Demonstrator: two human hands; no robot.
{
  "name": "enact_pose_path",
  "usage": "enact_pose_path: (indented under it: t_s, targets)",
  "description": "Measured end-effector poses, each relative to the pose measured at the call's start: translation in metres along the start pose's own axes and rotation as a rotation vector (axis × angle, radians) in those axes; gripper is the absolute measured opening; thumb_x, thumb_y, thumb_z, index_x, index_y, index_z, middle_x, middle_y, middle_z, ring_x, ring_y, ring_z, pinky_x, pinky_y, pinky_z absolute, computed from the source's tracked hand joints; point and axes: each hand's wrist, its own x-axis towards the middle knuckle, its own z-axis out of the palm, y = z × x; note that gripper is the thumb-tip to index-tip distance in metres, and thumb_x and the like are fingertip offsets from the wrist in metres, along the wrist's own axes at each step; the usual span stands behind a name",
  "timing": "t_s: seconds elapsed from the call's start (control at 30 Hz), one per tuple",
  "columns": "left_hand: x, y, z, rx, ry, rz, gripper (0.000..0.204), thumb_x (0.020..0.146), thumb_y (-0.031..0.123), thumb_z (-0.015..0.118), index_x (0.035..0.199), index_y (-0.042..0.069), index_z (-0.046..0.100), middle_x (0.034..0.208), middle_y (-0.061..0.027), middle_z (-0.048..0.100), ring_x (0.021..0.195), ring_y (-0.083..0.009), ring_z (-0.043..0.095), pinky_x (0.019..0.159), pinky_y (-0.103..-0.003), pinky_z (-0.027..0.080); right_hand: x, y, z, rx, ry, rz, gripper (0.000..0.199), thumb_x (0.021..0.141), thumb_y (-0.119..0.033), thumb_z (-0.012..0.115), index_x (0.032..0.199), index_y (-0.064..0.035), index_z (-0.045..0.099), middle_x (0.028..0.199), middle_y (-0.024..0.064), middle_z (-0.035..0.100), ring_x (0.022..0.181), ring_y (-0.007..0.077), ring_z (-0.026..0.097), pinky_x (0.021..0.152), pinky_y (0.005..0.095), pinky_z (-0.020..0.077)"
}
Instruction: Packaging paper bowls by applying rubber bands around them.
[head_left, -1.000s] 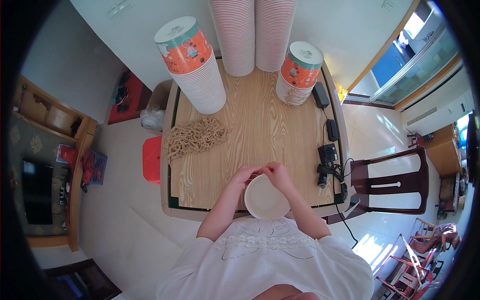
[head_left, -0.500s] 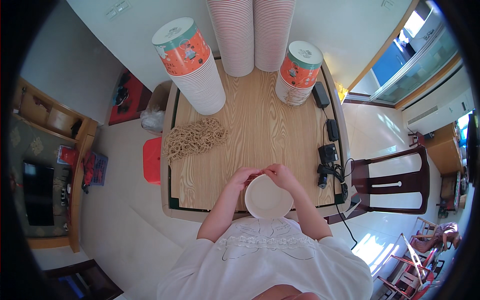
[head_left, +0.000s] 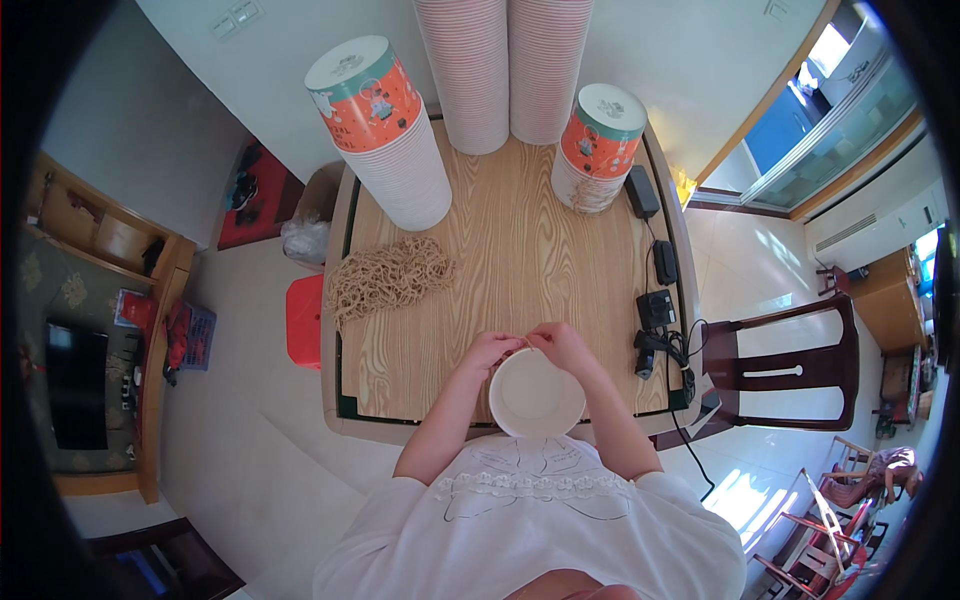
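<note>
A wooden desk (head_left: 520, 250) with a pale grain top stands against a light wall in a tiled room, seen from straight above.

At its near edge both hands meet over a white paper bowl (head_left: 536, 393), which is held just above the desk's front rim, close to the person's chest. The left hand (head_left: 487, 352) has its grip closed on the far-left part of the bowl's rim, fingers curled over the edge. The right hand (head_left: 562, 345) is clamped on the far-right part of the rim, and the fingertips of the two hands nearly touch at the top of the bowl. Something thin and pale seems to be pinched between them there, but it is too small to tell what it is. The bowl's open mouth faces up and its inside looks plain white.

Further out on the left side of the desk lies a heap of tan twine (head_left: 390, 277), well apart from the hands. Beyond it stands a tall stack of white bowls (head_left: 400, 165) topped by an orange and green printed band. Two pale pink stacks of cups (head_left: 510, 70) rise at the far edge, and a shorter stack with an orange printed wrap (head_left: 595, 140) stands to the right of them. Along the right edge lie black chargers (head_left: 655, 290) with tangled cables.

A red stool (head_left: 303, 320) sits on the floor left of the desk, and a dark wooden chair (head_left: 790, 365) stands on the right.
</note>
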Motion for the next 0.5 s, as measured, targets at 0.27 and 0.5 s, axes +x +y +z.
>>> enact_pose_path:
  t_s: [0.27, 0.5]
  targets:
    - [0.001, 0.001, -0.005, -0.111, -0.027, 0.023, 0.014, 0.078, 0.011, 0.056, 0.086, 0.001, 0.060, 0.076, -0.0075, 0.062, 0.065, -0.0131, 0.059, 0.057, -0.024, 0.048, 0.020, 0.008, 0.005, -0.023, -0.057, 0.125, 0.018, 0.070, -0.022, 0.062, 0.079, -0.0059, 0.065, 0.076, 0.0125, 0.062, 0.072, 0.0234, 0.061, 0.065, 0.0328, 0.0473]
    - [0.001, 0.004, -0.003, -0.080, -0.065, -0.004, 0.015, 0.077, 0.008, 0.058, 0.089, -0.001, 0.059, 0.078, -0.0080, 0.062, 0.068, -0.0142, 0.060, 0.058, -0.024, 0.049, 0.028, 0.024, 0.009, 0.045, -0.075, 0.162, 0.017, 0.070, -0.020, 0.063, 0.078, -0.0046, 0.064, 0.073, 0.0117, 0.062, 0.069, 0.0204, 0.060, 0.064, 0.0311, 0.0473]
